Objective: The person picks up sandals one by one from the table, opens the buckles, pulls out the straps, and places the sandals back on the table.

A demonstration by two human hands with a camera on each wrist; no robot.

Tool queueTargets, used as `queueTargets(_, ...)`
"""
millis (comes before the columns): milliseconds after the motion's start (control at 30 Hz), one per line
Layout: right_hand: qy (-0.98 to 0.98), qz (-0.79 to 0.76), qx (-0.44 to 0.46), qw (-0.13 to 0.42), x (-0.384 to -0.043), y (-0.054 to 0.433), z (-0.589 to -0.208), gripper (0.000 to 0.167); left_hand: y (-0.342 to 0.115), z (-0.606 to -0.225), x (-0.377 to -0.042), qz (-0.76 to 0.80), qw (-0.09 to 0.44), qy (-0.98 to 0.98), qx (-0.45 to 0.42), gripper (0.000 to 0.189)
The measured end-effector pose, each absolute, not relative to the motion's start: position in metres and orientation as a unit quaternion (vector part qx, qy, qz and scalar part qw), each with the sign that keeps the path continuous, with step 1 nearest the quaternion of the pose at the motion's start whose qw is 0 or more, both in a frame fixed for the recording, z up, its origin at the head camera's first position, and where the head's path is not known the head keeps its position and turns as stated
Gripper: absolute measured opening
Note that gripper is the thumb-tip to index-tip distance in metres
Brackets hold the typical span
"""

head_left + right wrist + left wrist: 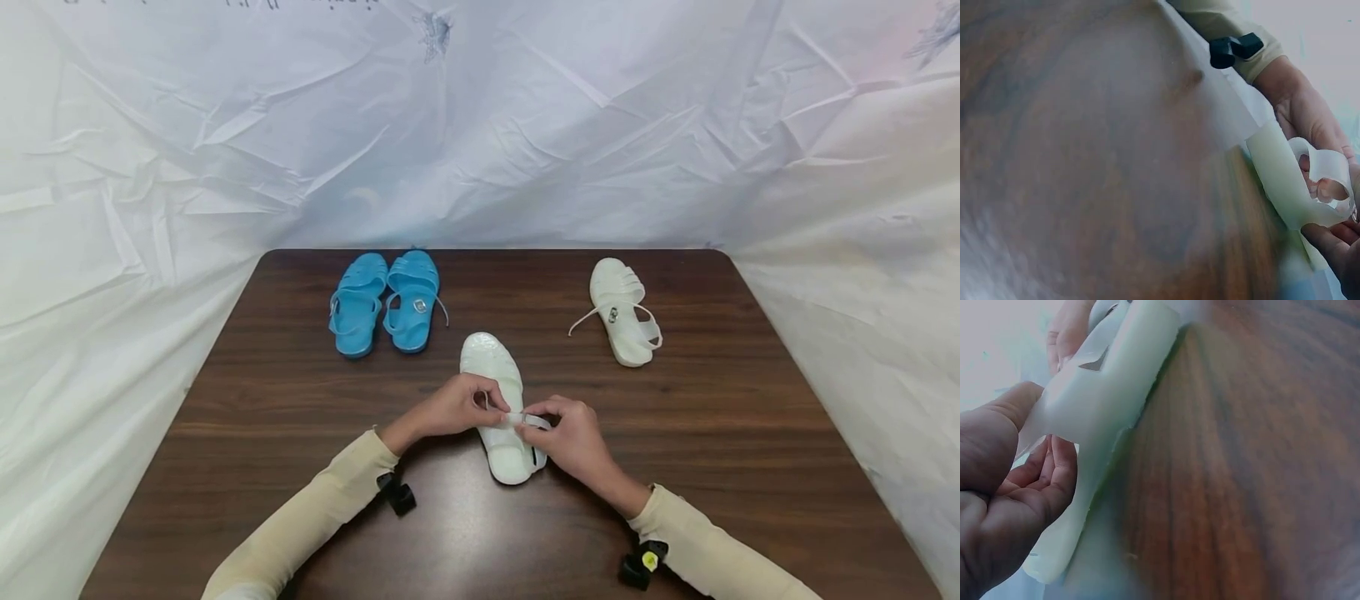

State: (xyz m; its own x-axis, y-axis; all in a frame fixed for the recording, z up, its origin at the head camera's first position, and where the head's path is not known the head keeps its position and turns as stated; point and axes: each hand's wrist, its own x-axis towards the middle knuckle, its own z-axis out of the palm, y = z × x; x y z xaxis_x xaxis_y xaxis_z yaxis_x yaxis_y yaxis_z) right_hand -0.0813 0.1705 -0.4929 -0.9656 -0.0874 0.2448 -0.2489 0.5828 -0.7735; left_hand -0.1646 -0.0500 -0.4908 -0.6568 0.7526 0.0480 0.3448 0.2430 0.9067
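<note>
A white sandal (489,360) lies sole down near the middle of the table, its toe pointing away from me. My left hand (459,407) comes in from the left and pinches the sandal's thin strap (513,419) between thumb and fingers. From the right, my right hand (572,435) pinches the strap where its ends meet above the footbed. The fingertips of both hands nearly touch there. In the right wrist view the heel strap (1330,167) makes a loop over the sole. Fingers partly cover the fastening, so I cannot tell whether it is buckled.
A second white sandal (617,287) stands at the back right, its strap end loose to the left. Two blue sandals (363,275) sit side by side at the back left. White sheeting (480,167) hangs behind the dark wooden table (300,450).
</note>
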Motion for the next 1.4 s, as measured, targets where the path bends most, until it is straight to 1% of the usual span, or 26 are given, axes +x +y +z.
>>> queueTargets(100, -0.887, 0.440, 0.099, 0.097, -0.0803, 0.1691, -0.4931, 0.011, -0.0494, -0.4880, -0.1643, 0.494, 0.207, 0.757, 0.375, 0.006)
queueTargets(233, -0.888, 0.430, 0.116, 0.112, -0.0801, 0.1686, -0.4934, 0.012, -0.0469, -0.4855, -0.1632, 0.485, 0.208, 0.755, 0.389, 0.011)
queueTargets(333, -0.886, 0.432, 0.123, 0.115, -0.0807, 0.1693, -0.4940, 0.014, -0.0453, -0.4855, -0.1628, 0.481, 0.204, 0.759, 0.387, 0.010)
queueTargets(433, -0.883, 0.439, 0.120, 0.112, -0.0813, 0.1706, -0.4947, 0.013, -0.0440, -0.4858, -0.1630, 0.477, 0.199, 0.765, 0.383, 0.006)
queueTargets(767, -0.876, 0.459, 0.112, 0.100, -0.0803, 0.1718, -0.4956, 0.012, -0.0458, -0.4865, -0.1655, 0.476, 0.214, 0.760, 0.388, 0.009)
queueTargets(1100, -0.867, 0.480, 0.096, 0.093, -0.0805, 0.1723, -0.4968, 0.012, -0.0479, -0.4883, -0.1652, 0.480, 0.205, 0.755, 0.398, 0.008)
queueTargets(1267, -0.872, 0.467, 0.108, 0.105, -0.0790, 0.1711, -0.4951, 0.013, -0.0484, -0.4859, -0.1626, 0.486, 0.199, 0.751, 0.400, 0.012)
queueTargets(1400, -0.873, 0.458, 0.122, 0.117, -0.0782, 0.1704, -0.4947, 0.014, -0.0478, -0.4863, -0.1605, 0.496, 0.208, 0.745, 0.393, 0.016)
